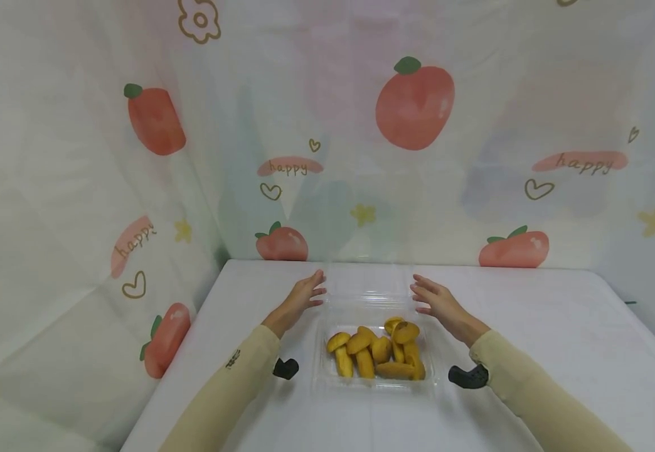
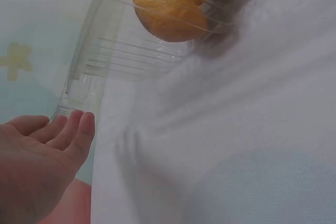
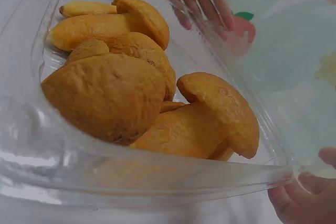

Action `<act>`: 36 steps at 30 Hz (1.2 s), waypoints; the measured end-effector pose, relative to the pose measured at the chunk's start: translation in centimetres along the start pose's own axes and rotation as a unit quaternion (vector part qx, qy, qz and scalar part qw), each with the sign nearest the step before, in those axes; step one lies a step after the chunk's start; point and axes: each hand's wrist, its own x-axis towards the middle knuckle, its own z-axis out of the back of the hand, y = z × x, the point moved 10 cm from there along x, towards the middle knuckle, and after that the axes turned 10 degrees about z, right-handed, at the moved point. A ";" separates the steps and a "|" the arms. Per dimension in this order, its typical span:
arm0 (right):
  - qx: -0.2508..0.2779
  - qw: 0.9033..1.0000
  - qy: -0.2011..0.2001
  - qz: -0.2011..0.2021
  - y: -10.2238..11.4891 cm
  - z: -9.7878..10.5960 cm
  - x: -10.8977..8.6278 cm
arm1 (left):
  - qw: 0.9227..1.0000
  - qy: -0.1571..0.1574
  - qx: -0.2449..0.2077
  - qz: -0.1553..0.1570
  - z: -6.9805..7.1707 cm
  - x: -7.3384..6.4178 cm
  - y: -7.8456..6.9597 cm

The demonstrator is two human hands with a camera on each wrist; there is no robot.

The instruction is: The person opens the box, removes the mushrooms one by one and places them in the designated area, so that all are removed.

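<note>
Left hand [image 1: 302, 298], right hand [image 1: 439, 302] splayed either side of clear rectangular plastic box [image 3: 31, 150], yellow-brown mushrooms [image 1: 382, 349] inside; fruit-print cloth [image 1: 446, 194] far (wrinkles? wrist cams only).

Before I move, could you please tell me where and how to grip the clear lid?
The clear lid is likely best pinched by its side edges, left hand from the left, right hand from the right: it's open, sides facing the hands.

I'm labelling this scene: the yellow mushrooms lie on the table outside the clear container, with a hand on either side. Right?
Not quite: the head view shows the yellow mushrooms inside the clear container. The left hand and right hand are on either side.
</note>
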 end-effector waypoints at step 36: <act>-0.169 0.985 0.018 0.025 1.0 0.1 -3.2 | 0.979 0.083 0.176 -0.061 -0.2 -6.4 2.2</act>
